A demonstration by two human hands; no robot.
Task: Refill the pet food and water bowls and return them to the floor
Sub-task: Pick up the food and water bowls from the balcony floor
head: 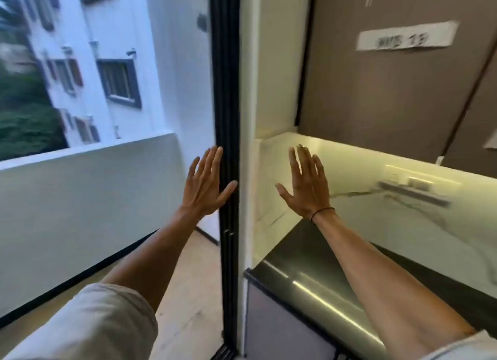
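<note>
dark countertop [309,255] lies beneath the right hand [305,186]; left hand [205,183] likewise spread, holding nothing.

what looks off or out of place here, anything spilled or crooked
Nothing is spilled or damaged. The only crooked thing is the white paper label on the brown cabinet door: it hangs tilted, its text too blurred to read. Both hands, left hand and right hand, are raised open and empty. No pet bowls are in view.
</note>
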